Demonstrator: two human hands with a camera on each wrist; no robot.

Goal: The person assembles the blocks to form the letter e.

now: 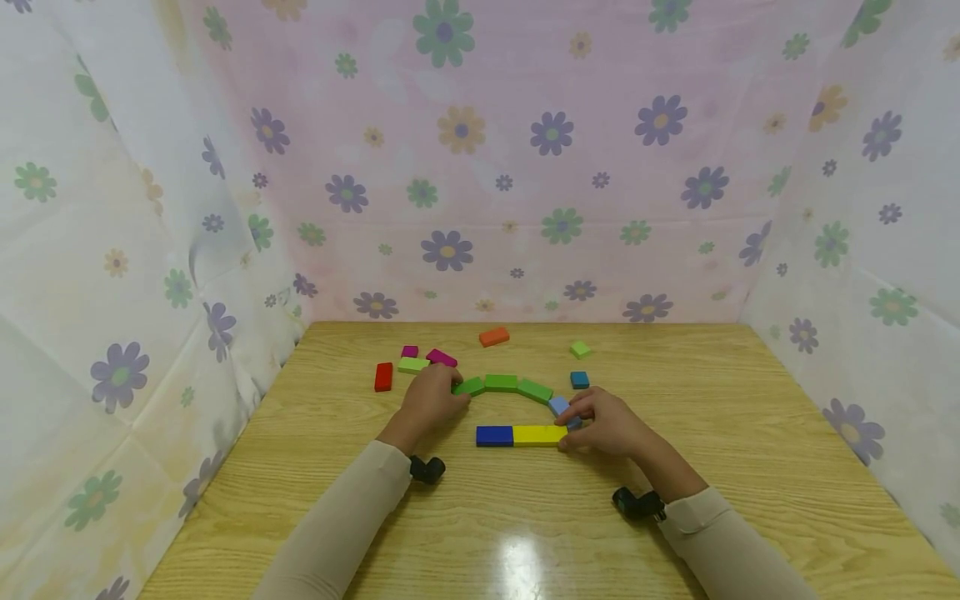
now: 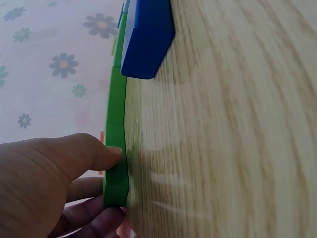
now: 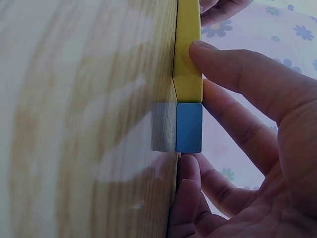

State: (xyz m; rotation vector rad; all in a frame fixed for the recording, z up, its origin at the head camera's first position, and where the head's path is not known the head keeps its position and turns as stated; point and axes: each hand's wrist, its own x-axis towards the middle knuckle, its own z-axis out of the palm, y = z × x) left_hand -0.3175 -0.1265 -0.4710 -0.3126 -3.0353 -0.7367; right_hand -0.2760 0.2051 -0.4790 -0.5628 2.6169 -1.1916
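Three green blocks (image 1: 501,383) are forming an arc, and I'm pinching the leftmost with the left hand (image 1: 430,400) while gripping one yellow block (image 1: 537,436) with the right hand (image 1: 609,423).

Head view bright; white glare on tabletop (image 1: 519,550) at six o'clock. Wrist views dimmer, right one with pale reflections toward eight.

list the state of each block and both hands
left hand: pinching leftmost green block
right hand: thumb against yellow block
three green blocks: flat, forming a curve
yellow block: flat
dark blue block: against yellow block
light blue block: partly covered by right hand
teal block: flat, apart
red block: flat, apart
orange block: flat, apart
magenta blocks: not held
lime blocks: not held
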